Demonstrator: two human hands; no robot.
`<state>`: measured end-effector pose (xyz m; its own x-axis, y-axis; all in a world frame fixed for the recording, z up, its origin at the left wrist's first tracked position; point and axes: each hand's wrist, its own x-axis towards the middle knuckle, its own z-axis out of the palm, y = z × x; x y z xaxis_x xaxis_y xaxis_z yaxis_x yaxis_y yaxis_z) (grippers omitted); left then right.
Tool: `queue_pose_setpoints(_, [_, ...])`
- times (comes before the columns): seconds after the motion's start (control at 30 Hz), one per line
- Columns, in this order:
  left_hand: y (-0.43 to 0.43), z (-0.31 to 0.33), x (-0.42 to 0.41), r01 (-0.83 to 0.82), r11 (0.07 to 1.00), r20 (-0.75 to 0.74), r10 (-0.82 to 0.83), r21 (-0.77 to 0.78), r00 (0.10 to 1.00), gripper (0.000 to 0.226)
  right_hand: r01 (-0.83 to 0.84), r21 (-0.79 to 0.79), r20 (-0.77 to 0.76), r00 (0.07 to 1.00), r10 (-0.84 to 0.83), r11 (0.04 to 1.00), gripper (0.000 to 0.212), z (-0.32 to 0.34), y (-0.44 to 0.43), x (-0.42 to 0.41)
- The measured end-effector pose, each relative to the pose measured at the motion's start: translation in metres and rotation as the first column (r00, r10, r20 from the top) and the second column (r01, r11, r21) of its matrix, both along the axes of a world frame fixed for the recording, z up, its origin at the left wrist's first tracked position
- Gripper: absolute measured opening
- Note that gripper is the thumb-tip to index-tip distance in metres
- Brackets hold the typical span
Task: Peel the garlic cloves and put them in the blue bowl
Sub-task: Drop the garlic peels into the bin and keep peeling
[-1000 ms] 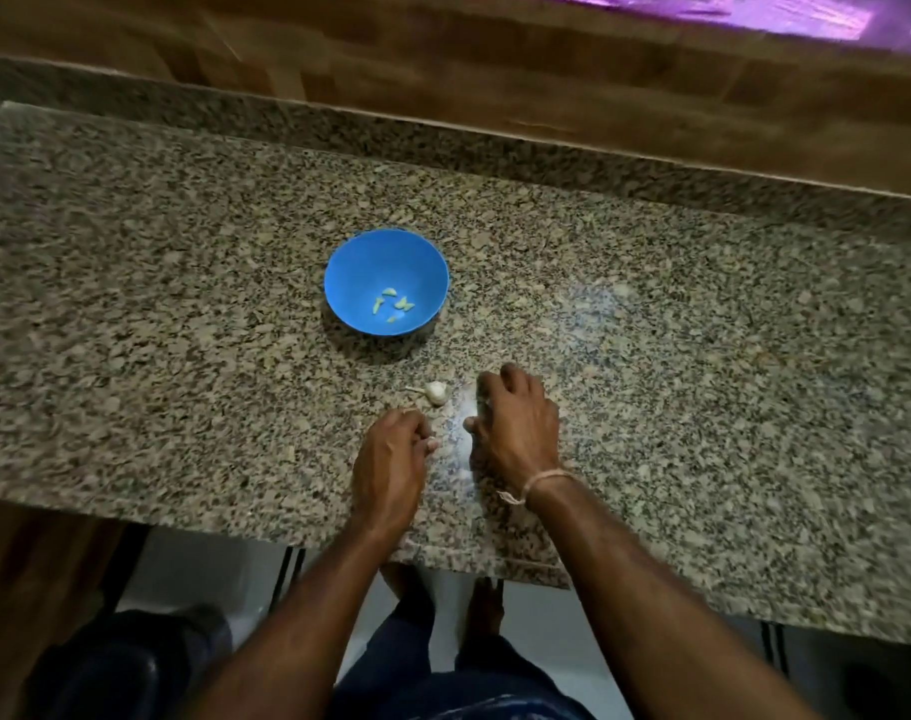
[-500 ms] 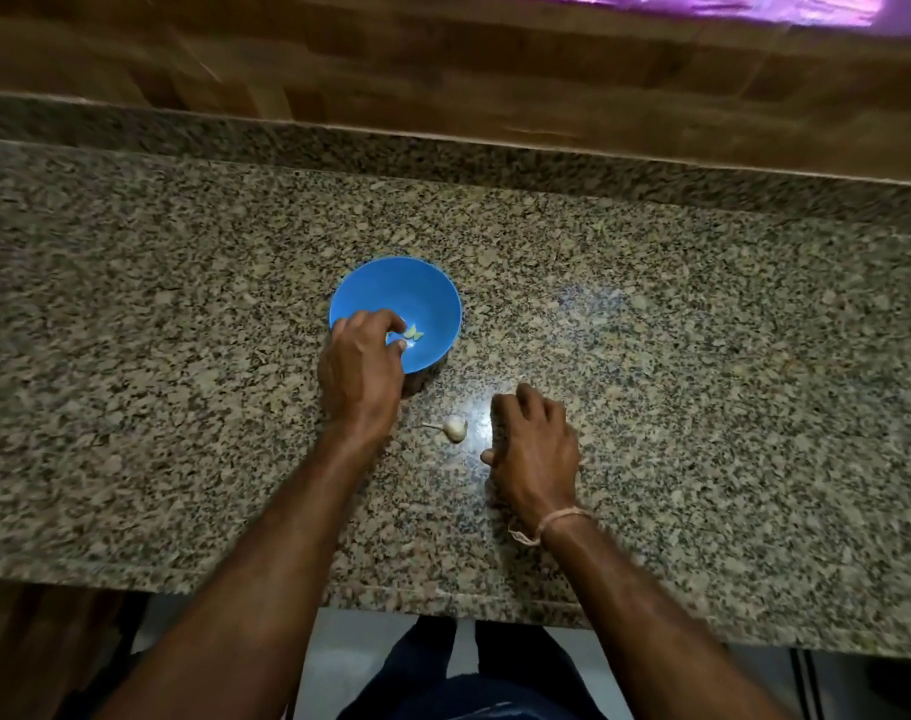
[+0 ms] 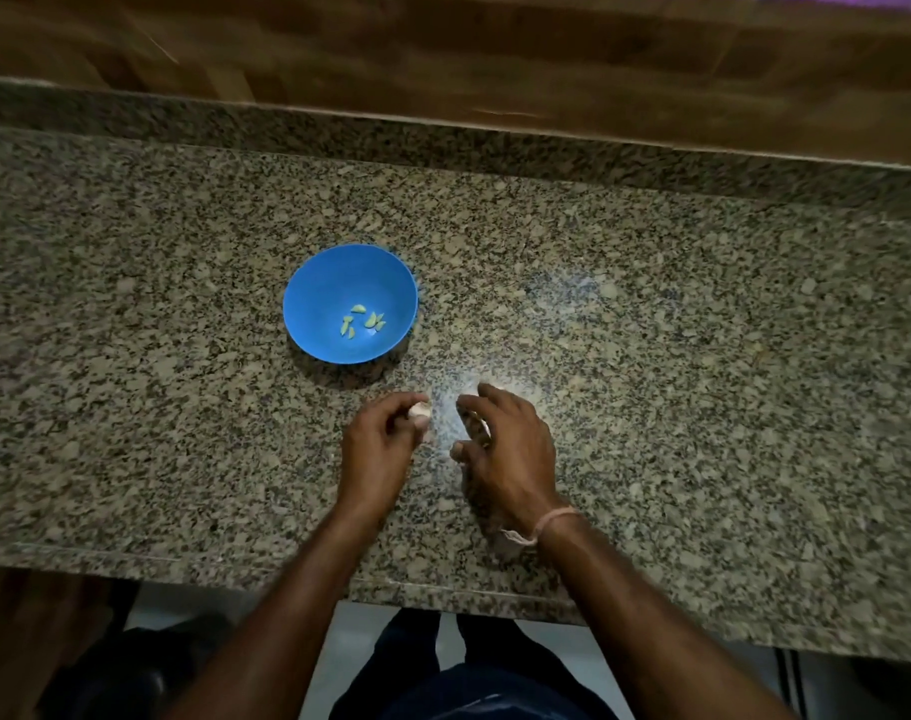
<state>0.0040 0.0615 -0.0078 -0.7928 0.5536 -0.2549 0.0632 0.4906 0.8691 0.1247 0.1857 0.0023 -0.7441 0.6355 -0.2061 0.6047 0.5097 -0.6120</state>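
Garlic: counter bears blue bowl, several peeled cloves inside
Left hand: pinches unpeeled garlic near bowl
Right hand: fingers spread, empty
Risk: small clove could slip

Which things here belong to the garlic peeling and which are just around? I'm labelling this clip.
Part of the job: blue bowl, peeled cloves in it, garlic in the left hand, right hand.
Just around: granite counter, wooden wall, wrist thread.
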Motion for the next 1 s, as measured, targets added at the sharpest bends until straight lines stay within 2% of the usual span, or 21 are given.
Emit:
queue_pose_setpoints(0.03, [0.003, 0.009, 0.004, -0.116, 0.989, 0.276, 0.089, 0.086, 0.957, 0.021, 0.066, -0.194, -0.117, 0.989, -0.090, 0.979, 0.051, 0.001, 0.003, 0.004])
queue_pose_setpoints(0.07, [0.005, 0.018, 0.010, -0.230, 0.961, 0.503, 0.126, 0.150, 0.855, 0.020, 0.095, -0.377, -0.198, 0.964, -0.180, 0.921, 0.046, 0.003, 0.005, 0.008])
queue_pose_setpoints(0.1, [0.007, 0.024, 0.015, -0.305, 0.933, 0.639, 0.119, 0.189, 0.760, 0.022, 0.096, -0.494, -0.246, 0.938, -0.245, 0.864, 0.042, 0.008, 0.007, 0.011])
queue_pose_setpoints(0.17, [0.010, 0.032, 0.027, -0.383, 0.889, 0.758, 0.067, 0.250, 0.649, 0.032, 0.046, -0.569, -0.311, 0.912, -0.267, 0.821, 0.035, 0.015, 0.008, 0.016])
queue_pose_setpoints(0.27, [0.015, 0.038, 0.039, -0.443, 0.841, 0.808, 0.013, 0.309, 0.589, 0.038, -0.027, -0.592, -0.402, 0.876, -0.266, 0.806, 0.030, 0.023, 0.005, 0.019])
queue_pose_setpoints(0.37, [0.019, 0.045, 0.049, -0.456, 0.822, 0.820, -0.022, 0.341, 0.572, 0.039, -0.002, -0.546, -0.439, 0.852, -0.284, 0.838, 0.027, 0.034, 0.004, 0.022])
queue_pose_setpoints(0.5, [0.024, 0.052, 0.057, -0.440, 0.827, 0.812, -0.033, 0.349, 0.582, 0.045, 0.028, -0.451, -0.493, 0.826, -0.275, 0.892, 0.017, 0.045, 0.010, 0.028])
queue_pose_setpoints(0.63, [0.027, 0.056, 0.064, -0.446, 0.831, 0.813, -0.014, 0.333, 0.582, 0.043, 0.051, -0.435, -0.494, 0.821, -0.286, 0.899, 0.015, 0.049, 0.011, 0.033])
queue_pose_setpoints(0.8, [0.028, 0.056, 0.068, -0.487, 0.813, 0.822, 0.020, 0.318, 0.569, 0.042, -0.038, -0.243, -0.557, 0.824, -0.107, 0.969, 0.019, 0.048, 0.011, 0.042])
queue_pose_setpoints(0.87, [0.027, 0.058, 0.070, -0.485, 0.814, 0.808, 0.034, 0.319, 0.589, 0.037, -0.047, -0.215, -0.558, 0.825, -0.083, 0.976, 0.019, 0.048, 0.014, 0.043])
queue_pose_setpoints(1.0, [0.027, 0.065, 0.070, -0.471, 0.813, 0.767, 0.049, 0.341, 0.640, 0.044, -0.073, -0.146, -0.579, 0.815, -0.025, 0.987, 0.015, 0.050, 0.018, 0.042])
